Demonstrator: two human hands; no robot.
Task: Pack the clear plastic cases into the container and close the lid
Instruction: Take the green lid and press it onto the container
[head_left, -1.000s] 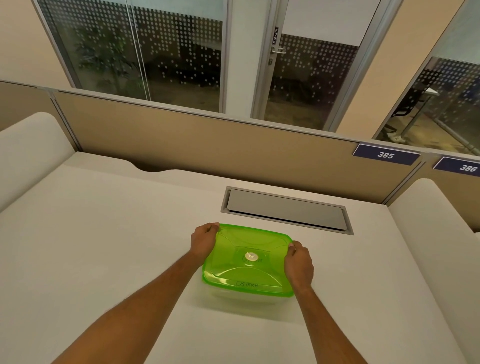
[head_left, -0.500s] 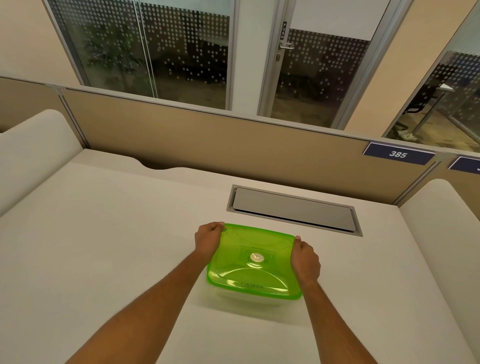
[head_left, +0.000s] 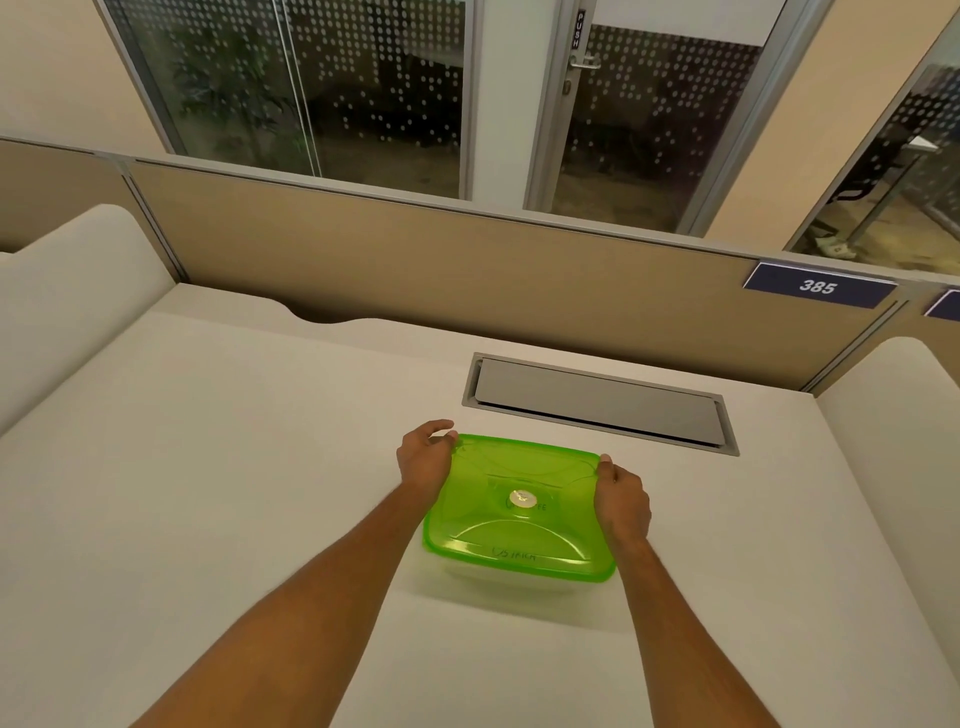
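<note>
Between my hands sat the container (head_left: 498, 574), green lid (head_left: 519, 506) on; left hand (head_left: 423, 460) and right hand (head_left: 621, 501) gripped its far corners. Light, flexible plastic, I judged, best pressed at the rim.

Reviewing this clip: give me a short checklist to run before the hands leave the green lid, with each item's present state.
1. Green lid sits over the container: ok.
2. Lid sealed all round: cannot tell; the rim joint is not clear enough.
3. Left hand has a grip on the lid's far left corner: ok.
4. Right hand has a grip on the lid's right edge: ok.
5. Clear cases packed inside: cannot tell; the lid hides the contents.
6. Container resting flat on the desk: ok.
</note>
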